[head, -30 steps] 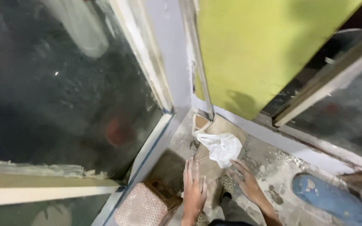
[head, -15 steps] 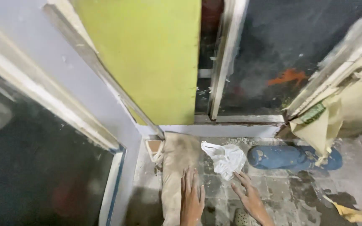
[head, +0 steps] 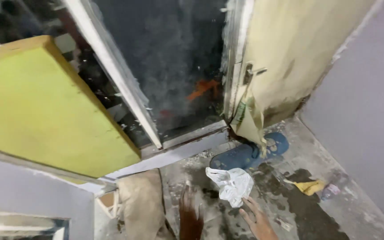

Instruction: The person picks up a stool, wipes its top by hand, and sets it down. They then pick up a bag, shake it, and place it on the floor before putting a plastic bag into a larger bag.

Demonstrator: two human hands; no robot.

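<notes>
While both grips spread empty: right hand (head: 258,218) just beside crumpled white plastic bag (head: 232,185), left hand (head: 190,214) apart.

Both hands, the left hand (head: 190,218) and the right hand (head: 257,218), are cut off by the bottom edge. The left one is blurry.
</notes>
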